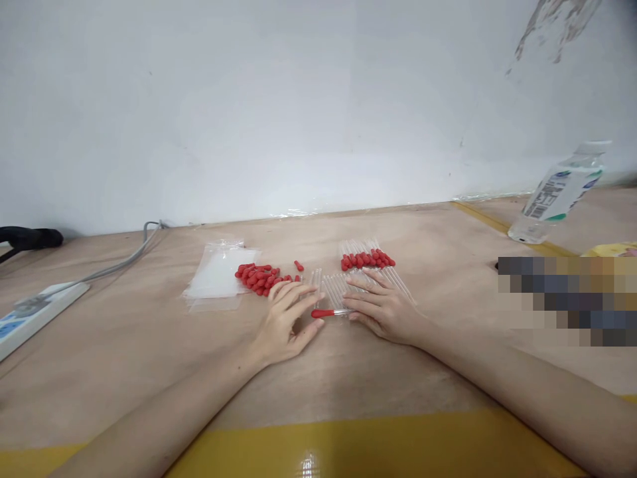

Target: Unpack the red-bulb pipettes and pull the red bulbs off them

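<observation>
A dropper with a red rubber bulb (322, 313) and a clear tube lies crosswise between my two hands. My left hand (286, 322) has its thumb and fingers apart around the bulb end, with a gap showing there. My right hand (385, 309) pinches the tube end between thumb and fingers, its other fingers stretched over a row of clear tubes (333, 287). Loose red bulbs (256, 277) are heaped beyond my left hand, and a single bulb (298, 265) lies apart. Beyond my right hand is a row of droppers with red bulbs (365, 259).
Clear plastic bags (216, 273) are stacked left of the bulbs. A white power strip (44, 312) with a grey cable is at the far left, near a black object (32, 237). At the right stands a plastic bottle (555, 199). Yellow tape (318, 441) crosses the table's near side.
</observation>
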The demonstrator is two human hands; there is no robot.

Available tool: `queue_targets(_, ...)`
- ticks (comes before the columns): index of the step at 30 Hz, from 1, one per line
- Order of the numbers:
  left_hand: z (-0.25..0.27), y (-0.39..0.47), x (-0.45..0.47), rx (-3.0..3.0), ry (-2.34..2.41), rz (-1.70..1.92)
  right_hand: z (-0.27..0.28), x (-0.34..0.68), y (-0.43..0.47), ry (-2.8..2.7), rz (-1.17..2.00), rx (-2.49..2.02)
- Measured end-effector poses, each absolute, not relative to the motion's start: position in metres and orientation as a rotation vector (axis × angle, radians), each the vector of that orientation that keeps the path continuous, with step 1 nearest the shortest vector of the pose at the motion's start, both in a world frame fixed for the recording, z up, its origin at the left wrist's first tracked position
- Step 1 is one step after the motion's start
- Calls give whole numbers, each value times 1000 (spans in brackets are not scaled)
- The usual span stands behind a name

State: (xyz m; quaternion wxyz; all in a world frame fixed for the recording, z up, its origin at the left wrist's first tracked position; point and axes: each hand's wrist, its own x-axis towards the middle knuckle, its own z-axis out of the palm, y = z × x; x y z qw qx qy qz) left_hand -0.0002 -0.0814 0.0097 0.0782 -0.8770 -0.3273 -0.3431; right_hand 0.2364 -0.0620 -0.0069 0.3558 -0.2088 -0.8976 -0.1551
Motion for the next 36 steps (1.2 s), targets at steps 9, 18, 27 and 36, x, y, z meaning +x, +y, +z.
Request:
queue_targets(9,2,-80,13,-2696,-784,-979,-6,229,-69,-2397,-278,-529)
queue_targets(18,5,-84,14,-2730,-731,-921,-8,227,-73,-2361,-261,-430)
queue_targets(27,7,-88,11,-2770,-688,-917,-4,231,-75,-2360,-369,-352)
queue_targets(36,5,-90,4,-2712,-646,-917,-1,245,-77,-2365,-370,-301)
